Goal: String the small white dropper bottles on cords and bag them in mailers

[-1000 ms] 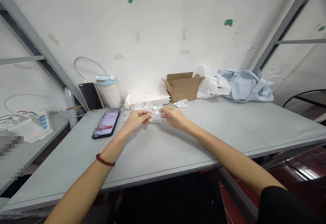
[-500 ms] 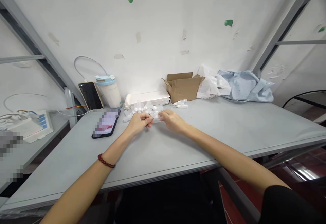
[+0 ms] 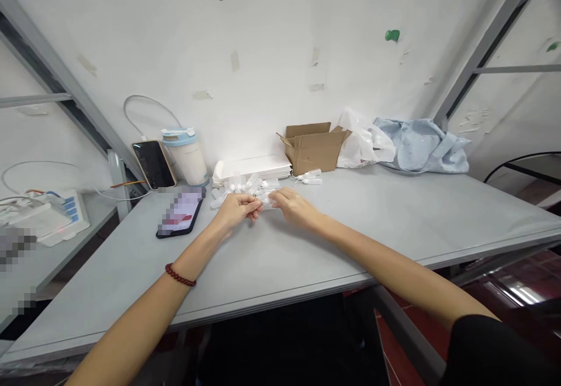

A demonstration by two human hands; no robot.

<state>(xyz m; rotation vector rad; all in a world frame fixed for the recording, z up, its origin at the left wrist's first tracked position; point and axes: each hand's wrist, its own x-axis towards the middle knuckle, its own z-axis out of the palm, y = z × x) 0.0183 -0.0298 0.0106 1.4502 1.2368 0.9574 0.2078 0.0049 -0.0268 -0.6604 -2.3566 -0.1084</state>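
My left hand [image 3: 236,209] is closed in a pinch at the near side of a pile of small clear and white plastic pieces [image 3: 239,184]. What lies between its thumb and finger is too small to name. Close on its right, my right hand [image 3: 298,207] has bent fingers drawn together at the pile's right end. Its fingertips are by a clear piece, and I cannot make out exactly what they grip. Two similar white-and-clear pieces [image 3: 312,180] lie apart from the pile, near the cardboard box [image 3: 318,151].
Behind the pile lies a stack of white flat items [image 3: 252,168]. A phone [image 3: 182,213], a lidded cup [image 3: 189,158] and a second, propped phone [image 3: 154,164] stand to the left. A white plastic bag [image 3: 363,143] and light blue cloth [image 3: 423,146] sit at the back right.
The whole view has shifted slightly. Both hands keep nearly the same pose at the pile, with only small finger movement.
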